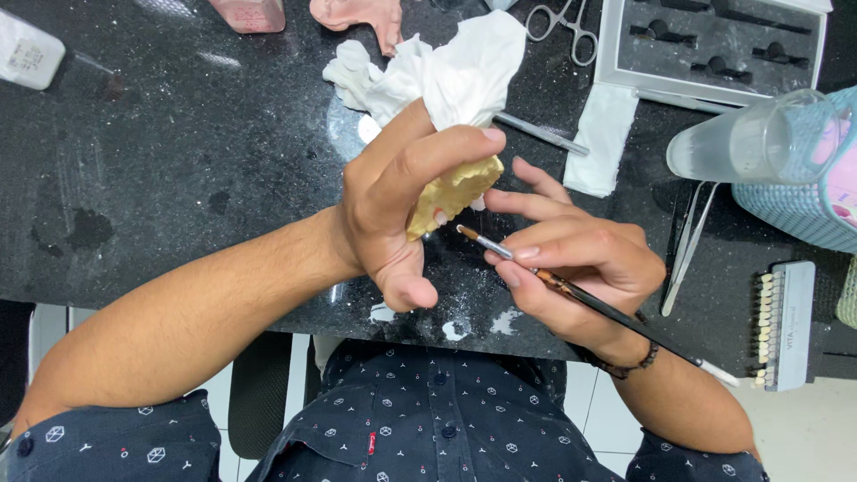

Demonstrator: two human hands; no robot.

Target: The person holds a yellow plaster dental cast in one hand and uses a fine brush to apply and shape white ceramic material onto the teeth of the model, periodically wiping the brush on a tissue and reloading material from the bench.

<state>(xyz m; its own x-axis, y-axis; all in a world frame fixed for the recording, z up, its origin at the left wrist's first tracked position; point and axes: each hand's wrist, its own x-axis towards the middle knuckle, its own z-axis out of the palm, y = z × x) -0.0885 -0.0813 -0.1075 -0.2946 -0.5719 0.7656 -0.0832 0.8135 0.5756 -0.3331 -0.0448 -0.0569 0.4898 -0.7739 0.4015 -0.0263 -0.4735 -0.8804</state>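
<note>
My left hand (402,201) grips a yellow dental plaster cast (451,192) above the black stone counter (178,152). My right hand (576,263) holds a thin brush (571,293) like a pen, with a dark handle and metal ferrule. The brush tip sits right at the lower edge of the cast, touching or nearly touching it. A crumpled white tissue (451,71) lies just behind the cast.
Scissors (562,22), a grey tool tray (714,45), a folded white cloth (603,134), a clear plastic cup (754,138), a teal basket (817,192), tweezers (687,245) and a tooth shade guide (781,326) sit at the right. Pink casts (357,13) lie at the back.
</note>
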